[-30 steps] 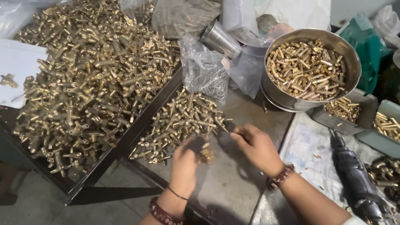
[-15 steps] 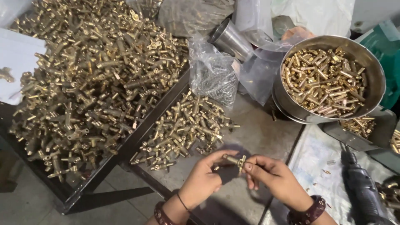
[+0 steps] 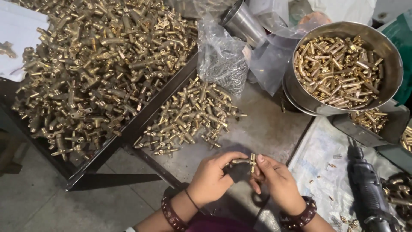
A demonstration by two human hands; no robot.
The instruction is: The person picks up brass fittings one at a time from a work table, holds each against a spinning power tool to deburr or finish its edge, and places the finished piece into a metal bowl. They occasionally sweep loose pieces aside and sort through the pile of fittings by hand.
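Left hand (image 3: 211, 179) closed around a brass valve body (image 3: 237, 162), fingers curled, thumb on top. Right hand (image 3: 277, 182) pinched shut on a small brass pin (image 3: 252, 163), held upright against the end of the valve body; probably touching it, hard to confirm at this size. Both held low over the grey metal worktop (image 3: 266, 129), just in front of the body.

Just beyond the hands: loose pile of brass fittings (image 3: 193, 118) spread on the worktop, close but not touching the fingers. Crumpled clear plastic bag (image 3: 221, 58) behind that pile. Far left: large black tray (image 3: 141, 124) heaped with bigger brass fittings (image 3: 94, 68), rim bordering the small pile. Upper right: round steel bowl (image 3: 388, 51) full of short brass pins (image 3: 339, 71), well apart from the hands. Steel cup (image 3: 244, 21) lying tilted beside the bag. Right edge: black power drill (image 3: 369, 193) lying on printed paper (image 3: 322, 167), near the right wrist. Dark bangles on both wrists.
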